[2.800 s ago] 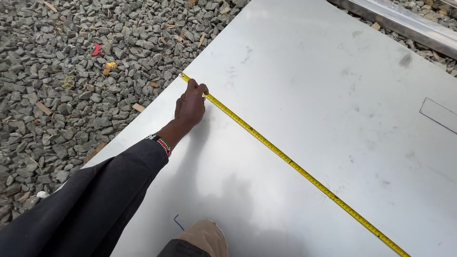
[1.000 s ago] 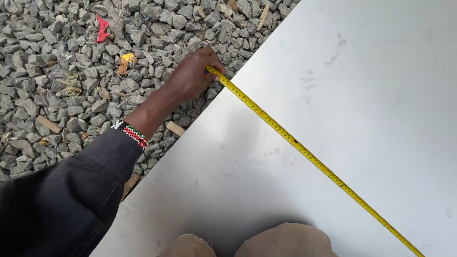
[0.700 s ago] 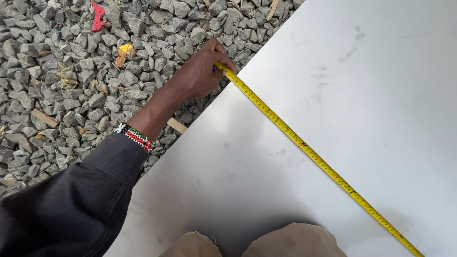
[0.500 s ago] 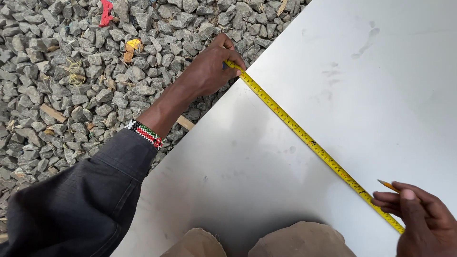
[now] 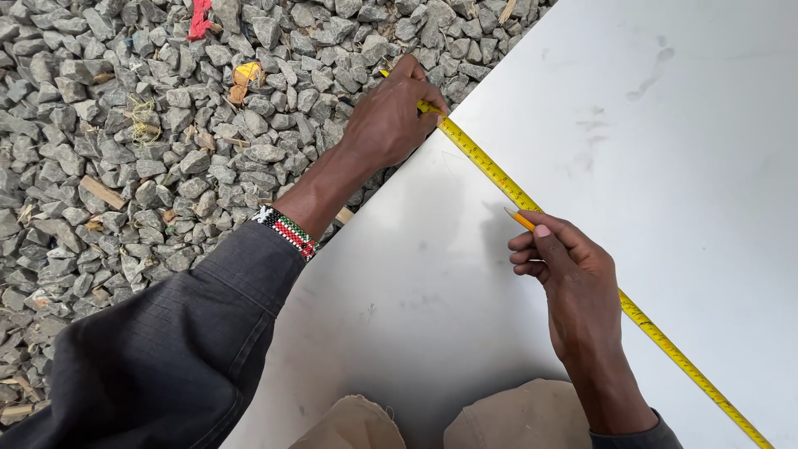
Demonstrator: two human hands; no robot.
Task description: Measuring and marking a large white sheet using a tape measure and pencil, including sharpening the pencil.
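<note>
Head view, looking down. Left hand (image 5: 389, 116) at about 11 o'clock of frame centre, fingers curled and pressed down on the end of the yellow tape measure (image 5: 499, 176), pinning it right at the edge of the metal sheet (image 5: 665, 166) where sheet meets gravel (image 5: 125, 150). Tape runs flat on the sheet diagonally, from the left hand at 11 o'clock out to the 5 o'clock corner of the frame.

Right hand (image 5: 573, 278) sits at about 4 o'clock of centre, resting over the tape — fingers bunched together, pinching a yellow pencil (image 5: 520, 219). Pencil tip points toward 10 o'clock, just beside the tape's near edge; whether the tip touches the sheet, cannot tell. The two hands are well apart along the tape.

Left arm in a dark sleeve (image 5: 166, 349), coming in from 7 o'clock, with a beaded bracelet (image 5: 287, 231) — red, green, black, white — at the wrist. Tan knees (image 5: 515, 416) at 6 o'clock, on the sheet.

Sheet is pale grey, smudged, takes up the right half of the view. Gravel fills the left half: grey stones, a red scrap (image 5: 199, 18) at 11 o'clock near the top edge, a yellow scrap (image 5: 246, 75) just below it, a wood chip (image 5: 104, 191) at 9 o'clock.
</note>
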